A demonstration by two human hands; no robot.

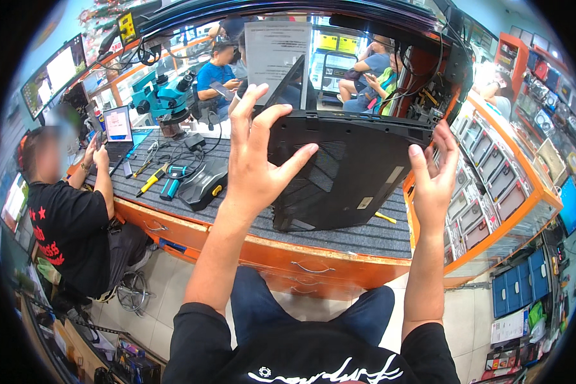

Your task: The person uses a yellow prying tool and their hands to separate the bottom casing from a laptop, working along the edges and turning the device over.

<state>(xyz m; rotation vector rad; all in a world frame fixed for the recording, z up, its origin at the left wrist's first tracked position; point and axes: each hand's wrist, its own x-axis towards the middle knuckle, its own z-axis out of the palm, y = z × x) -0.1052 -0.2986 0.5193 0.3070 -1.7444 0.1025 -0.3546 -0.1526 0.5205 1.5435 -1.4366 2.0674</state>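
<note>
A black laptop (349,173) stands tilted on edge on the grey ribbed mat, its vented underside toward me. Part of its screen shows behind the upper edge. My left hand (253,153) is at its upper left, thumb stretched over the underside and fingers spread, one fingertip near the upper edge. By the upper right corner is my right hand (436,173), thumb and bent fingers apart. Whether either hand touches the laptop is hard to tell.
Left on the mat lie a black boxy device (201,184), a teal screwdriver (173,184), a yellow-handled tool (151,181) and cables. A teal microscope (165,99) stands behind. A co-worker (70,205) sits at left holding a phone. A glass display case (486,179) borders the right.
</note>
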